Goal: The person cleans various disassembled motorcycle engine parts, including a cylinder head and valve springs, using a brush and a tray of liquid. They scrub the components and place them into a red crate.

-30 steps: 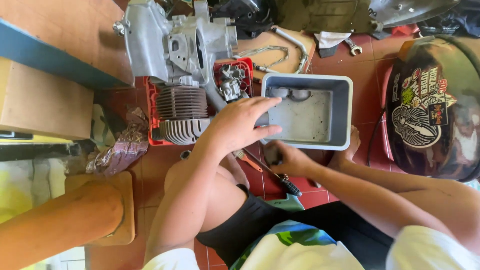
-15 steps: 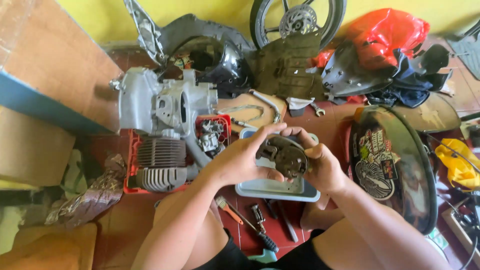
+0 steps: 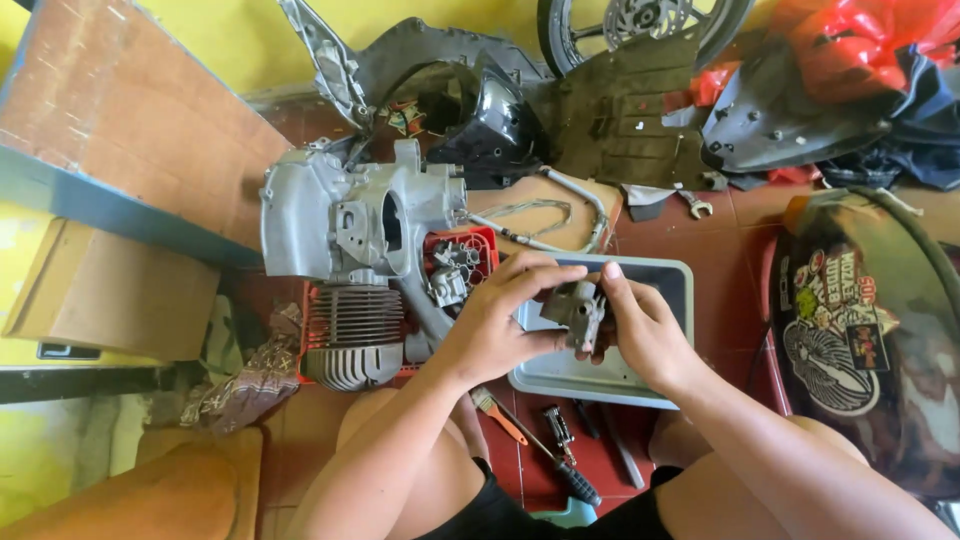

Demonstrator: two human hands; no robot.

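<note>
While gripped between both hands point(image 3: 570, 325), small metal part point(image 3: 577, 310) above grey tray point(image 3: 672, 275).

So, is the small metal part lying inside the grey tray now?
No, both hands, left hand and right hand, hold the small metal part above the grey tray.

My left hand point(image 3: 500, 325) and right hand point(image 3: 640, 335) meet over the grey tray point(image 3: 680, 275) — its far strip lies open. Left passage blocked: the engine case point(image 3: 340, 215) and finned cylinder point(image 3: 350, 335) stand close, the red crate point(image 3: 480, 245) between. Floor point(image 3: 730, 235) right of the tray is open up to the painted panel point(image 3: 860, 330). Near side — screwdrivers point(image 3: 530, 440) lie between my knees.
</note>
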